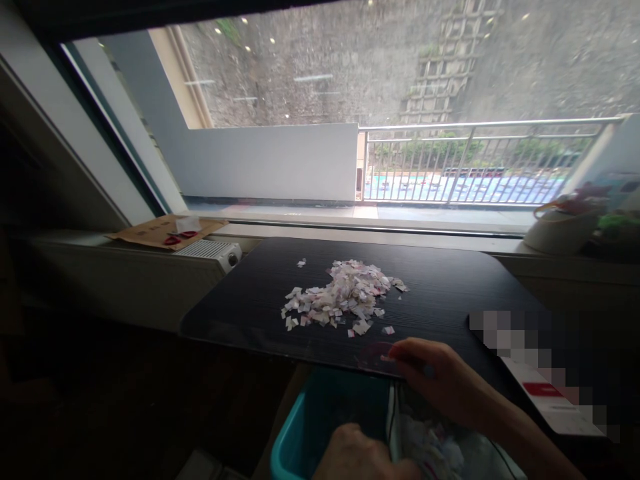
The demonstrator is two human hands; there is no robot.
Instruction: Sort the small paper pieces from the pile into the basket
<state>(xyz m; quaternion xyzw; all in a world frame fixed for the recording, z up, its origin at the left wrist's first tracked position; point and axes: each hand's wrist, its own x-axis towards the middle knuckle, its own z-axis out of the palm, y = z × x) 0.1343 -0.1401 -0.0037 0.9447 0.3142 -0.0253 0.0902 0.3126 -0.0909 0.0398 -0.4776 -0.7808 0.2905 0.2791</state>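
Observation:
Many small cut squares of paper point(353, 290) lie in a loose heap on the dark table point(240, 293). At the table's near edge, my right hand point(433, 367) has its fingers closed on a thin translucent pink disc point(370, 357), which rests low by the tabletop. My left hand point(353, 453) is curled, knuckles up, over the teal bin point(287, 433) below the edge; what its fingers grip is hidden. Beside the bin, under my right forearm, an open pale bag or container holds more paper bits point(435, 450).
A phone-like flat object point(560, 393), partly pixelated, lies at the table's right. On the sill to the left are a brown envelope point(145, 232) and red-handled scissors point(180, 237), near a white radiator point(210, 252). A pale pot point(555, 230) stands at the right by the window.

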